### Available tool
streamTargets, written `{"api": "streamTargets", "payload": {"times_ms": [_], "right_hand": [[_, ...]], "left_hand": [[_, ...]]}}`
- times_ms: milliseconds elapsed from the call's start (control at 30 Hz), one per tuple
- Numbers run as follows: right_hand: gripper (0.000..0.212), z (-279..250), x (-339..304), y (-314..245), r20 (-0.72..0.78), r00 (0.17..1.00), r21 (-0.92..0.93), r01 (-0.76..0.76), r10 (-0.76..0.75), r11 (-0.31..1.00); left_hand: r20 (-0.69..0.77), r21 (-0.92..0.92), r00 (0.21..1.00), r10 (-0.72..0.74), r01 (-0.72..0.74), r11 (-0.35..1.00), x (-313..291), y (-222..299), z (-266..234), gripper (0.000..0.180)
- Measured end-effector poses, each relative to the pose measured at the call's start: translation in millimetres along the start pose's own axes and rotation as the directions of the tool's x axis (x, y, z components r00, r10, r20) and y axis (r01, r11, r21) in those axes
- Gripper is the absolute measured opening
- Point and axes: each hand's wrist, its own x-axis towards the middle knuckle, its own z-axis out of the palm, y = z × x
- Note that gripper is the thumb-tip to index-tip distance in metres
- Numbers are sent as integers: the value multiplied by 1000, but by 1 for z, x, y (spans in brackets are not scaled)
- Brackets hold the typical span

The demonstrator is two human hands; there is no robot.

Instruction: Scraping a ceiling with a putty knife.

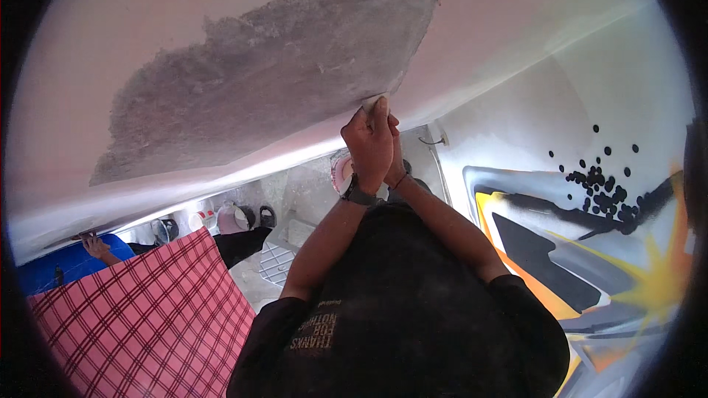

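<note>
My left hand [369, 145], with a dark watch on its wrist, is raised to the wall. It pinches a small whitish flat piece [375, 102] against the lower right corner of a rough grey patch [280, 74]. My right hand [396, 158] is close behind the left, its fingers curled near the same piece. The left hand covers most of it, so I cannot make out what it grips. Around the grey patch, the wall [487, 37] is smooth and pale pinkish.
At the left, another person's hand [96, 247] presses a thin flat tool to the wall, beside pink checked cloth [147, 317]. On the floor are a pink-rimmed bucket [341, 171], a pale bucket [230, 220], black sandals [267, 215] and a grey grate [276, 262]. A painted wall [546, 250] stands right.
</note>
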Motion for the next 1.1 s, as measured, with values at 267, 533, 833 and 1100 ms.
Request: {"api": "streamTargets", "payload": {"times_ms": [267, 533, 833, 1100], "right_hand": [[38, -3, -8, -7, 39, 999, -321, 1, 12, 947], [54, -2, -4, -32, -19, 999, -174, 34, -38, 984], [60, -16, -7, -31, 23, 1000, -357, -3, 12, 934], [57, -9, -9, -37, 28, 999, -392, -13, 27, 920]], "left_hand": [[-5, 35, 999, 37, -37, 999, -1, 4, 1, 31], [14, -55, 1000, -17, 18, 998, -3, -4, 2, 32], [10, -39, 1000, 0, 1, 999, -7, 4, 7, 34], [3, -60, 1000, -16, 16, 998, -3, -7, 0, 34]]}}
